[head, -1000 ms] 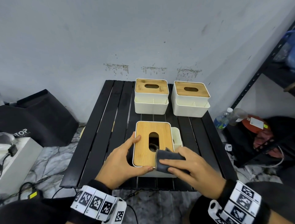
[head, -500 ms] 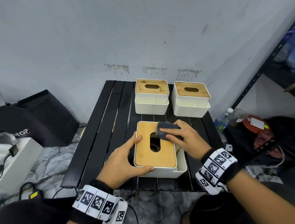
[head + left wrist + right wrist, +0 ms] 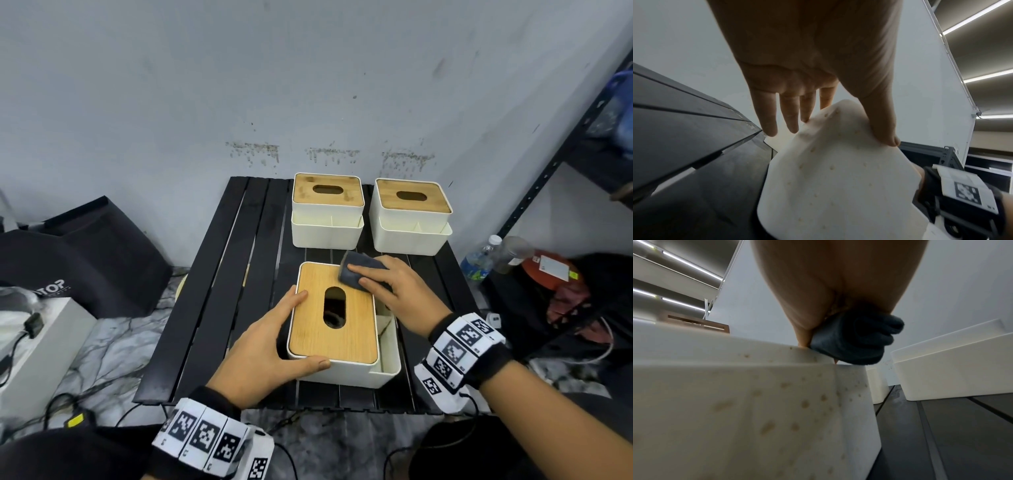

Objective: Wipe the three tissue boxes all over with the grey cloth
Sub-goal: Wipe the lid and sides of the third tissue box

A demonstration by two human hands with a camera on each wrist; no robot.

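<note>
Three white tissue boxes with bamboo lids stand on a black slatted table [image 3: 239, 274]. The near tissue box [image 3: 356, 329] lies lengthwise in front of me. My left hand [image 3: 274, 337] braces its near left corner, thumb along the front wall and straight fingers along the left wall, as the left wrist view shows on the box [image 3: 838, 186]. My right hand [image 3: 387, 287] holds the folded grey cloth [image 3: 354, 270] and presses it on the lid's far right corner. In the right wrist view the cloth [image 3: 855, 340] bunches under the palm on the box's rim [image 3: 756, 402].
The two other tissue boxes [image 3: 327, 209] [image 3: 411, 216] stand side by side at the table's back by the wall. A black bag [image 3: 85, 260] and a white case [image 3: 41, 342] sit on the floor at left. A water bottle [image 3: 479, 257] and a metal shelf [image 3: 548, 171] are at right.
My right hand slid the cloth from the lid's near right edge up along the lid to its far right corner. The left hand and the box stayed put.
</note>
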